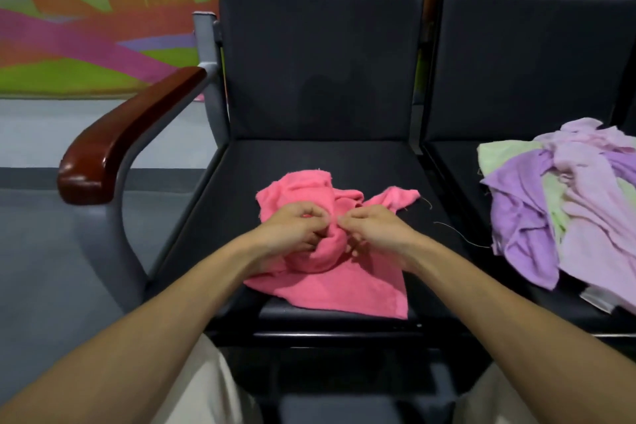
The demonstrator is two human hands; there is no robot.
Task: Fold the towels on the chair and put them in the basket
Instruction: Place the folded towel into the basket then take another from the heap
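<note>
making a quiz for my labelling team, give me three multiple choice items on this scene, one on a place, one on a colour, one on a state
1. Where does the pile of loose towels lie?
A in a basket
B on the right-hand chair seat
C on a table

2. What colour is the towel being handled?
A pink
B green
C purple

3. What state is that towel in?
A neatly folded
B spread flat
C crumpled, pinched by both hands

Answers:
1 B, the pile rests on the neighbouring seat.
2 A, it is plainly pink.
3 C, the left hand and right hand pinch its bunched middle.
</note>
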